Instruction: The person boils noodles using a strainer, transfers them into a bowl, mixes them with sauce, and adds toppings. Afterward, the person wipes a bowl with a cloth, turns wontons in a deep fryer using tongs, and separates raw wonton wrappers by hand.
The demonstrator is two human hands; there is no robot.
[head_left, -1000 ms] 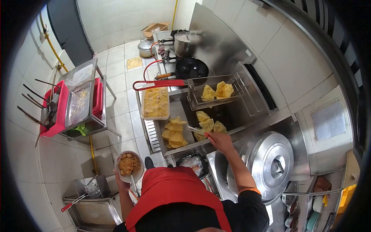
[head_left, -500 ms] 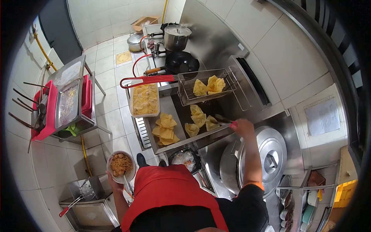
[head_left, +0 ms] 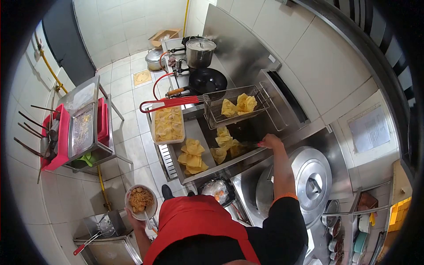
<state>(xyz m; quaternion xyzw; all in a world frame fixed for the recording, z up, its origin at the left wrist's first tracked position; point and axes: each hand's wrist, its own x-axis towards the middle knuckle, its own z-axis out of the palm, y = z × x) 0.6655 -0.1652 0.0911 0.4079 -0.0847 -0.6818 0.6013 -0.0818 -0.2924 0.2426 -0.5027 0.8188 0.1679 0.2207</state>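
Note:
My left hand (head_left: 135, 221) is closed on the side of a white bowl (head_left: 152, 207) of noodles with fried pieces on top; a utensil handle (head_left: 148, 219) leans out of it. On the right, my right hand (head_left: 272, 141) grips a red-handled metal utensil (head_left: 252, 144), its tip among wonton pieces (head_left: 224, 140) in the fryer's (head_left: 251, 128) oil. Whether it is tongs I cannot make out. Above the oil sits a wire fry basket (head_left: 214, 108) holding yellow fried wontons (head_left: 245, 104). More fried wontons (head_left: 193, 157) are piled on the fryer's metal ledge.
A plastic tub (head_left: 169, 141) of pale wontons stands left of the fryer. Behind are a black wok (head_left: 207, 81) and a lidded pot (head_left: 201, 55). A large lidded pot (head_left: 316, 168) stands beside my right arm. The steel cart (head_left: 95, 115) is at left.
My right hand has moved slightly down-left in view, with the utensil lower among the frying wontons. The view has shifted slightly; my left hand still holds the bowl.

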